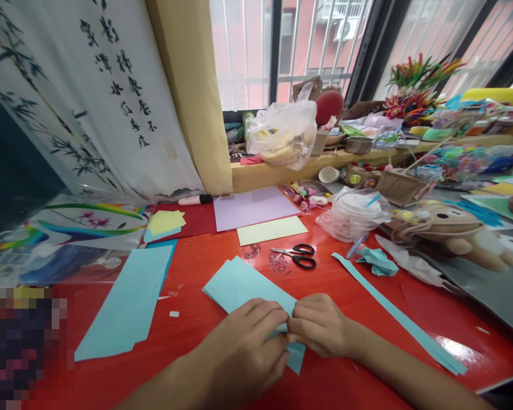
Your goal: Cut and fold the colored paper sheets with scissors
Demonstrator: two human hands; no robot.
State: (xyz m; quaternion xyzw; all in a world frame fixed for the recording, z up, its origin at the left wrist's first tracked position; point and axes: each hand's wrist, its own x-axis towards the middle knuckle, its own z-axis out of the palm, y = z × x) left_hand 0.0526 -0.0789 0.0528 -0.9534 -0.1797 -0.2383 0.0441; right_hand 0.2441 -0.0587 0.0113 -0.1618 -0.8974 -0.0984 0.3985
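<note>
Both my hands rest on a light blue paper sheet [239, 285] lying on the red table [359, 307]. My left hand [250, 341] has its fingers curled and pressed onto the sheet's near edge. Fingertip to fingertip with it, my right hand [320, 324] pinches the same edge. The part of the paper under the hands is hidden. Black-handled scissors [297, 255] lie just beyond the sheet.
A larger blue sheet [128, 307] lies to the left and a long blue strip [397, 319] to the right. Purple paper [252, 208], yellow paper [271, 229], a crumpled blue scrap [376, 261], a plush toy [453, 230] and a plastic bag [284, 134] crowd the far side.
</note>
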